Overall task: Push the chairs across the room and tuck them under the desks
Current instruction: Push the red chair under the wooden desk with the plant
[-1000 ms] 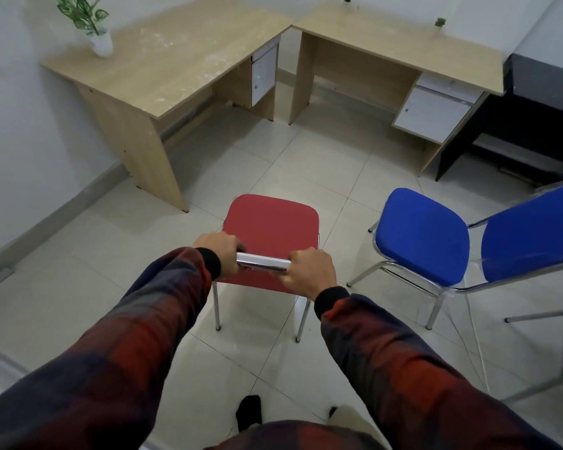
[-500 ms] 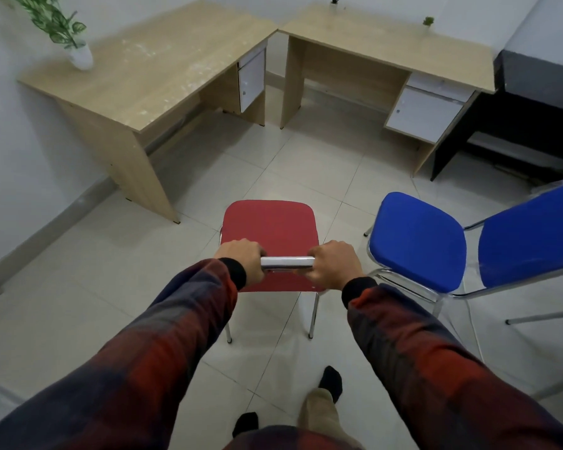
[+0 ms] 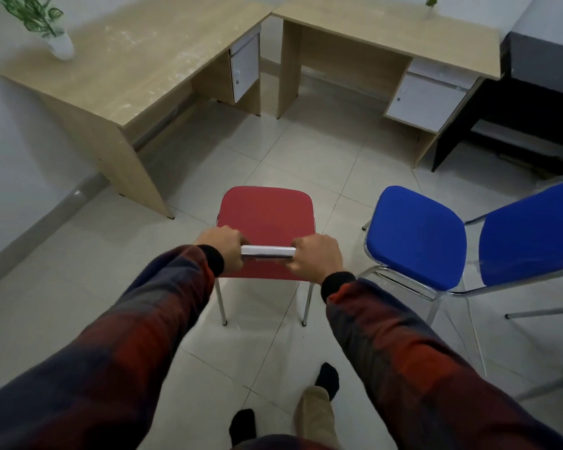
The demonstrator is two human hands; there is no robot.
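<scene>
- My left hand (image 3: 223, 248) and right hand (image 3: 317, 256) are both wrapped tight around the chrome bar (image 3: 268, 252) at the top of the red chair (image 3: 267, 219), one at each end.
- I see the red chair on the tiled floor (image 3: 299, 157), out in the open, short of both desks.
- The left desk (image 3: 117, 69) and right desk (image 3: 384, 27) meet in the corner ahead.
- A blue chair (image 3: 416, 235) stands just right of the red one, not touching it.
- A plant (image 3: 39, 21) sits on the left desk's far end.
</scene>
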